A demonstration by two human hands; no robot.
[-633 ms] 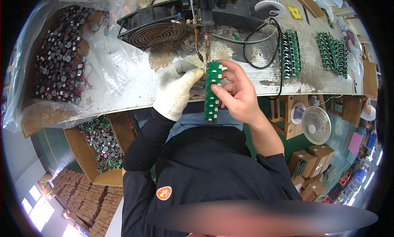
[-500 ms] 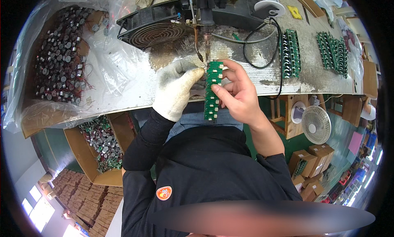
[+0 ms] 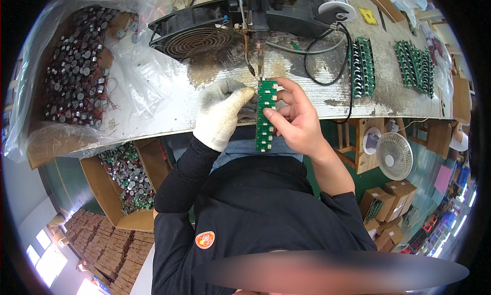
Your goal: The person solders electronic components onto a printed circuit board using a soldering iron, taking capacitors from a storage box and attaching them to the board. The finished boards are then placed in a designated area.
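A long green circuit board (image 3: pixel 265 122) with small white connectors is held upright on end by my bare right hand (image 3: pixel 295 116), its thumb across the front and fingers behind. The white-gloved left hand (image 3: pixel 220 108) has its thumb and forefinger pinched together beside the board's upper left edge. Whatever sits in that pinch is too small to make out. Just above the board's top end, a soldering iron (image 3: pixel 260 60) points down, its tip at or very near the board. A thin curved metal tube (image 3: pixel 249 57) reaches down beside the iron.
Behind the iron stands a black fan (image 3: pixel 197 37). Wired small motors (image 3: pixel 76 70) fill a plastic-lined box at left; another cardboard box (image 3: pixel 123 182) sits below. At right lie a black cable (image 3: pixel 307 65) and stacked circuit boards (image 3: pixel 362 67), with more boards (image 3: pixel 415 67) beyond.
The board has shifted slightly down, toward me, with my right hand on it. My left hand has also moved a little toward me and to the right, still pinched.
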